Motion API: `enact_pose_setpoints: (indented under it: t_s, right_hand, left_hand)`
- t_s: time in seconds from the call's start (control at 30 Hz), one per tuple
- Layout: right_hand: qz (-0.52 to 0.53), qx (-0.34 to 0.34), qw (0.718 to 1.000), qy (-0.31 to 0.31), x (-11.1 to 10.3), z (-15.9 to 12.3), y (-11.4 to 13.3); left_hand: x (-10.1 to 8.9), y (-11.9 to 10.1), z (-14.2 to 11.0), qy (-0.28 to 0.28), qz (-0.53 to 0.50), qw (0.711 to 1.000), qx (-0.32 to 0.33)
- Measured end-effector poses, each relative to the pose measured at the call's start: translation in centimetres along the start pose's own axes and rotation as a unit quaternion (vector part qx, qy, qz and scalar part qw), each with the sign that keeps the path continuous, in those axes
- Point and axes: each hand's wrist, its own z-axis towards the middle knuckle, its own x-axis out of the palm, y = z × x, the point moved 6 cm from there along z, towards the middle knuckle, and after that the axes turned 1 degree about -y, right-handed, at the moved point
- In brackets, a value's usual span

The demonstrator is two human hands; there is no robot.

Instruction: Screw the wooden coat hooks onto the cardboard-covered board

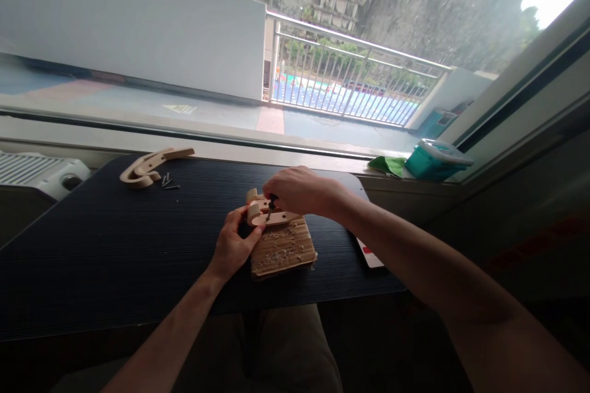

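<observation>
With the cardboard block (283,252) as the clock's centre and 12 towards the window, the front wooden piece (279,219) lies across the block's 12 o'clock end, its curled end to the left. A rear wooden piece (252,194) sits just behind it, mostly covered. The left hand (233,242), at 9 o'clock, has thumb and fingers about the curled end, holding it against the block. The right hand (299,190), near 1 o'clock, is closed round a dark-handled screwdriver (273,199), its shaft pointing down to the front piece. That hand blocks the view of both pieces' right ends.

The right forearm slants off towards 4 o'clock and partly hides a white card (370,256) at 3 o'clock on the dark counter (193,227). At 10 o'clock, well apart from the hands, are curved wooden parts (142,171), with loose screws (168,182) just beside them. Farther out, a white radiator (41,172) stands between 9 and 10. At 2 o'clock, a teal box (436,161) and something green (388,164) rest by the window.
</observation>
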Motion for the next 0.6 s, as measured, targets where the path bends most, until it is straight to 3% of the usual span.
enact_pose_setpoints:
  t_s: [0.43,0.6]
  right_hand:
    - [0.003,0.048,0.999,-0.026,1.3,0.3,-1.0]
    - [-0.02,0.043,0.999,0.014,0.4,-0.2,-0.5]
  left_hand:
    - [-0.1,-0.3,-0.1,0.001,-0.002,1.0,-0.002]
    - [0.0,-0.2,-0.1,0.002,0.003,1.0,0.007]
